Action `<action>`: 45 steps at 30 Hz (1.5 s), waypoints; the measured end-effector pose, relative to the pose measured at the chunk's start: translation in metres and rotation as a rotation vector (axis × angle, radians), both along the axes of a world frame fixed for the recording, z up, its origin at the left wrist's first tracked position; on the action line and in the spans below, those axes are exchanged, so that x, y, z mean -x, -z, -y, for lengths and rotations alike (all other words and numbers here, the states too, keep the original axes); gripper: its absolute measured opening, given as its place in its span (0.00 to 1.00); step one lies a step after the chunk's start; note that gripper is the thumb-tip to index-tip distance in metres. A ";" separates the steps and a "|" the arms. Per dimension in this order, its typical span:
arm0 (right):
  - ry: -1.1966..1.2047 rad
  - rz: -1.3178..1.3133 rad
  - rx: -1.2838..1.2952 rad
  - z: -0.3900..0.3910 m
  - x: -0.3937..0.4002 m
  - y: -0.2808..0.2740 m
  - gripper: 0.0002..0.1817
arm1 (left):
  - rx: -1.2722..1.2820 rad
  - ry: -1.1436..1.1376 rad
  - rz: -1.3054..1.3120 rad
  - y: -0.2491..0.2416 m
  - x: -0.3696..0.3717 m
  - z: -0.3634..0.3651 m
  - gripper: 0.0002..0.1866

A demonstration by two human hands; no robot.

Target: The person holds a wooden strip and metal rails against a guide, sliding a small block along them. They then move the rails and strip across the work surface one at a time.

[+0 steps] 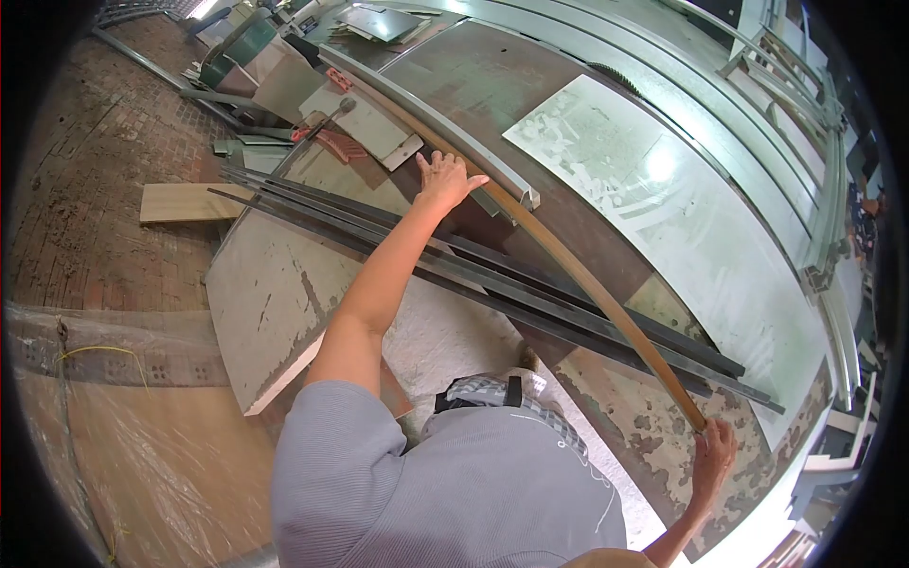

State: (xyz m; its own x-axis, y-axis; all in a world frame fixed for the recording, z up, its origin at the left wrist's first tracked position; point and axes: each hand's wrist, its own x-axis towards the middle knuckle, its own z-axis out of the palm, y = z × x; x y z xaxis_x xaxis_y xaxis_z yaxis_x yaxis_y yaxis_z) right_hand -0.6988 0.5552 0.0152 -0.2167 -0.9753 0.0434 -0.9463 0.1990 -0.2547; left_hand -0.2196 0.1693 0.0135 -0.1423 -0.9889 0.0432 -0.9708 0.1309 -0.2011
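A long, narrow brown strip [601, 298] runs diagonally across the worktable, from the upper left to the lower right. My left hand [445, 182] lies over its upper part, fingers spread and thumb held apart. At the lower right end, my right hand [714, 452] has its fingers closed round the strip. Beside the strip's upper part lies a pale metal channel [445, 128], its cut end just past my left hand. Several dark metal bars [559, 308] lie below the strip and cross beneath it toward the right.
A large greenish-white sheet [653, 199] lies on the table to the right. Red-handled pliers [338, 79], a hammer [331, 115] and a pale board [374, 128] lie at the upper left. A plastic-wrapped stack [161, 454] stands at lower left, and a wooden board [185, 203] sticks out leftward.
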 end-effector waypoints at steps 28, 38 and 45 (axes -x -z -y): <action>-0.125 0.087 0.048 0.104 -0.102 -0.001 0.24 | -0.117 -0.078 0.069 -0.008 -0.108 0.115 0.41; -0.166 0.134 0.039 0.121 -0.119 0.008 0.22 | -0.087 -0.105 0.024 -0.003 -0.130 0.129 0.42; -0.180 0.107 0.090 0.121 -0.124 0.010 0.24 | -0.123 -0.175 -0.045 -0.005 -0.128 0.125 0.40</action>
